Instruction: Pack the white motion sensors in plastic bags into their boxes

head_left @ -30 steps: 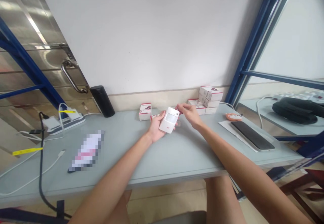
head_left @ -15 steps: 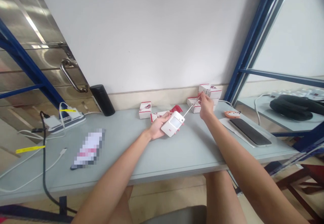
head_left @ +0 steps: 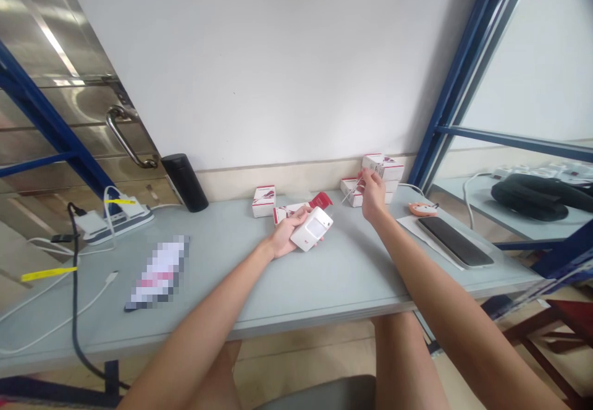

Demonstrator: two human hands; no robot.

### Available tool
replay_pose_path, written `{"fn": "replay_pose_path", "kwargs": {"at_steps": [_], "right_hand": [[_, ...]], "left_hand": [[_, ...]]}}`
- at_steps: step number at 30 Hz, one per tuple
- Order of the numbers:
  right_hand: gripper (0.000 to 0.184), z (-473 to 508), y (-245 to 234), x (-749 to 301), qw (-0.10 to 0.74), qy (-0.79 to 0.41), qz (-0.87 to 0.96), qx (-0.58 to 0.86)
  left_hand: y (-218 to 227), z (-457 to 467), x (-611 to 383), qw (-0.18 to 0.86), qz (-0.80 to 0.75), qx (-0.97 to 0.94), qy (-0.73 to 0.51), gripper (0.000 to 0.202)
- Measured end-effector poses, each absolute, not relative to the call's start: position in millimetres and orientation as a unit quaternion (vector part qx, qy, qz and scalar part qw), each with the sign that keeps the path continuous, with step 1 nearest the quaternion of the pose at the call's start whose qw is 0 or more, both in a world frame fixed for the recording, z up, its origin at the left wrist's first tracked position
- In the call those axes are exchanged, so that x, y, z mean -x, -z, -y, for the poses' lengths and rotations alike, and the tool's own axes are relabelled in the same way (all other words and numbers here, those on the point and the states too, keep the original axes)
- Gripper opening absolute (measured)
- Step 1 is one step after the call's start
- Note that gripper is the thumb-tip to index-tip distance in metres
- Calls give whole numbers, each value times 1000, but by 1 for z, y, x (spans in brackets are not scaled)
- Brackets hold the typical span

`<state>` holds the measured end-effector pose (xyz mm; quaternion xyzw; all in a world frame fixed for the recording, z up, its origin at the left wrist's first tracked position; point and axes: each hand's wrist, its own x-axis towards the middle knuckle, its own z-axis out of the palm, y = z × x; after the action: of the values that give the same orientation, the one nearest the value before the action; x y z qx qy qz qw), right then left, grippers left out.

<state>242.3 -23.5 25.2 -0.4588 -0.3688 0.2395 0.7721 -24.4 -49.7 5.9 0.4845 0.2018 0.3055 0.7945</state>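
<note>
My left hand (head_left: pixel 288 235) holds a white plastic motion sensor (head_left: pixel 312 229), its pale lens facing up, above the table. Behind the sensor lies a flat white-and-red carton (head_left: pixel 296 211), close to my left fingers. My right hand (head_left: pixel 373 195) is raised apart from the sensor, pinching a thin white strip (head_left: pixel 351 191) between its fingers. It stands just in front of a stack of white-and-red cartons (head_left: pixel 383 167), and another such carton (head_left: pixel 351 192) sits to its left. A separate small carton (head_left: pixel 264 201) stands further left.
The grey table (head_left: pixel 352 280) holds a black flask (head_left: pixel 184 181), a power strip (head_left: pixel 115 220), cables, a pixelated paper (head_left: pixel 157 272), an orange object (head_left: pixel 422 209) and a black tablet (head_left: pixel 453 241) on white paper. A wall stands behind.
My right hand has moved from the sensor to the right, drawing out the thin strip. The strip no longer visibly reaches the sensor, which my left hand has turned slightly.
</note>
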Motion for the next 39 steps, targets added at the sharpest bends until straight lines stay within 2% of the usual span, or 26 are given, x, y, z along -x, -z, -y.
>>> {"fn": "replay_pose_path", "kwargs": {"at_steps": [7,13,20,30,36,39], "right_hand": [[41,41,-28,-215,697,-227,496,466],[35,55,-36,-197,668,-178,571,442],[34,69,-35,-175,560,-141,709,405],[40,68,-39,-174,516,-79,716,464],[34,69,-35,-168,462,25,713,527],[31,64,-41,-159,412,57,717,559]], "left_hand": [[-11,54,21,806,-186,-458,-326,33],[-20,53,21,814,-175,-445,-330,36],[-28,52,24,794,-196,-435,-376,39],[-39,50,26,801,-191,-392,-410,36],[-50,38,46,757,-186,-305,-547,34],[-51,32,56,757,-187,-258,-570,38]]}}
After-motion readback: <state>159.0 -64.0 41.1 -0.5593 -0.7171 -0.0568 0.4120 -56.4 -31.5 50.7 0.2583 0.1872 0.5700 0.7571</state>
